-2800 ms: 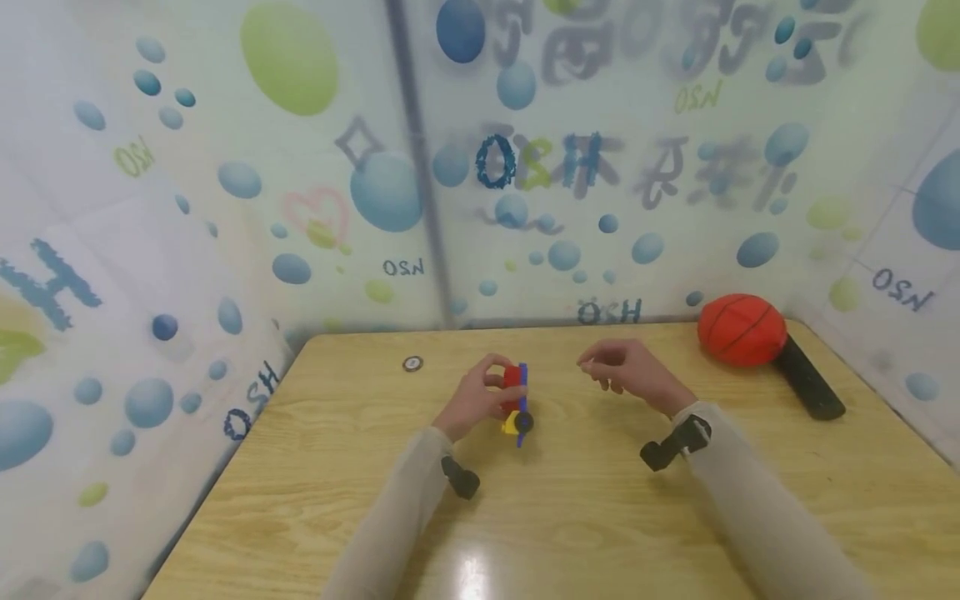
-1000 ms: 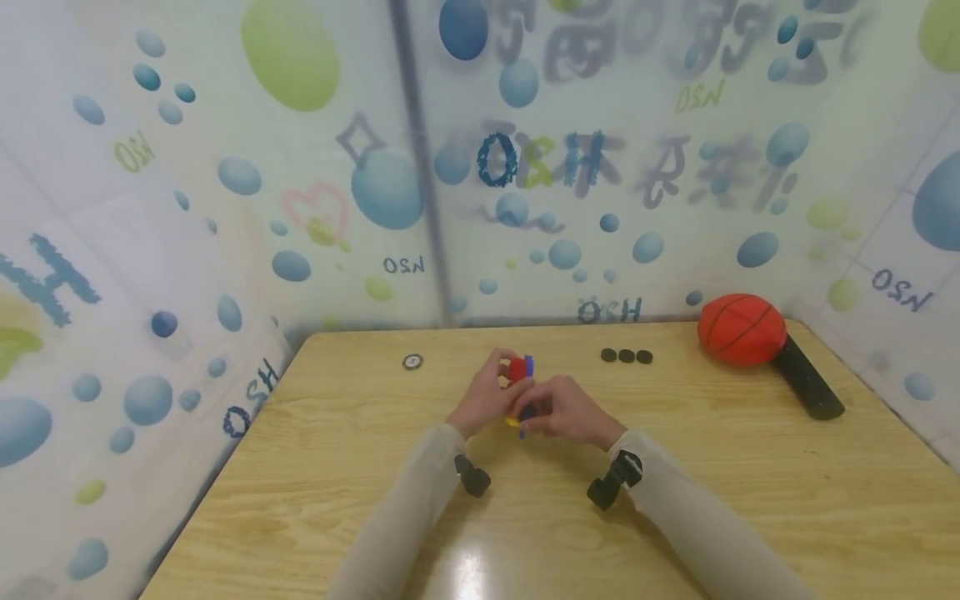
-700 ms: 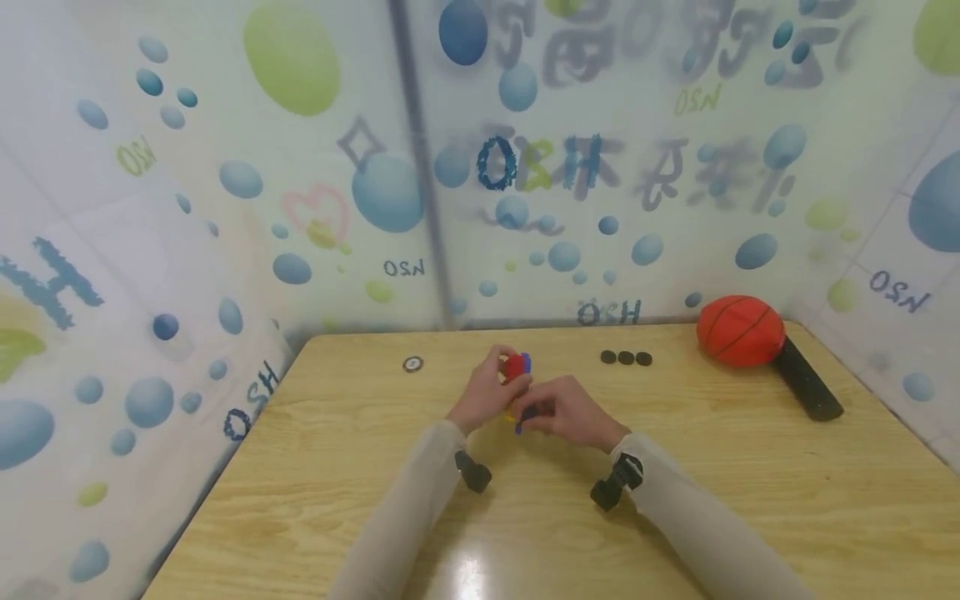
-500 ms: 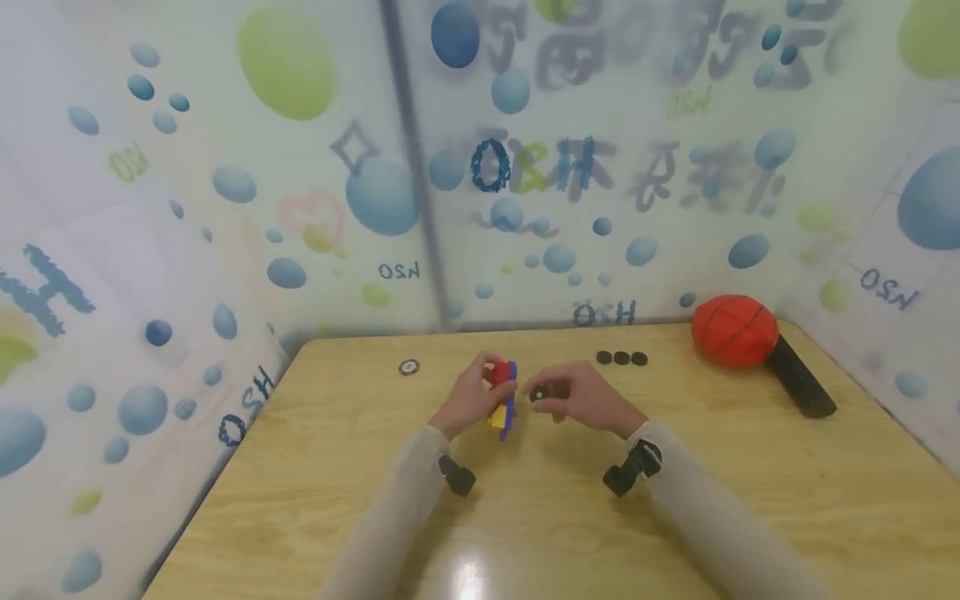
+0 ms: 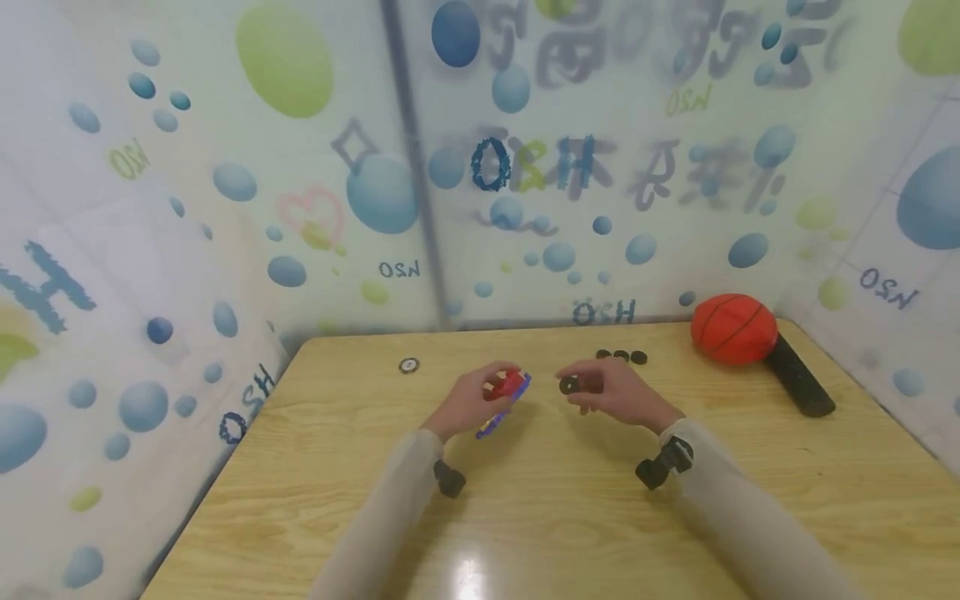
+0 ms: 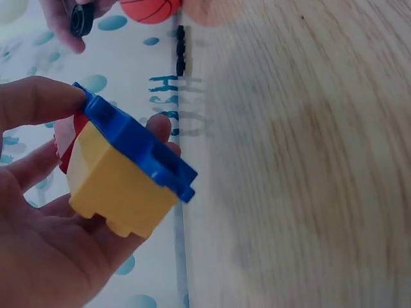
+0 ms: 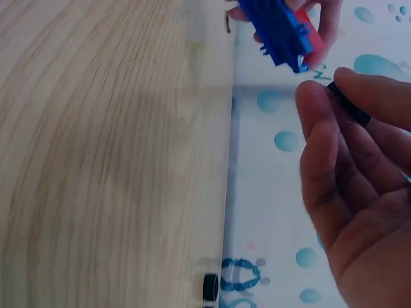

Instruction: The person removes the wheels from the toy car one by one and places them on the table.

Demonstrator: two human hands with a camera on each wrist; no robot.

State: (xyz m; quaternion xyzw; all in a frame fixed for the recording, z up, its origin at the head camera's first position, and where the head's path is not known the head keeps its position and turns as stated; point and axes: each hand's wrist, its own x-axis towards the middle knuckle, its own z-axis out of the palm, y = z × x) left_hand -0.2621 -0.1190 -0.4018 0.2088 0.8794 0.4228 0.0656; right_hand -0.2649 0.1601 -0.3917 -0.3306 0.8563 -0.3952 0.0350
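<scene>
Since the earlier frame, hands parted and the black wheel came off the toy.
Left of the orange ball [image 5: 733, 327], the left hand [image 5: 468, 402] gripped the red, yellow and blue block toy [image 5: 504, 392]; beside it, the right hand [image 5: 611, 390] pinched the black wheel [image 5: 568, 385].

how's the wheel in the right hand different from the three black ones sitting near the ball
The wheel in the right hand is pinched above the table, its flat face turned toward the head camera; the three black wheels lie on the table in a row. The held wheel is alone near the toy block car in the left hand; the three sit untouched beside the orange ball. All look small, round and black.
</scene>
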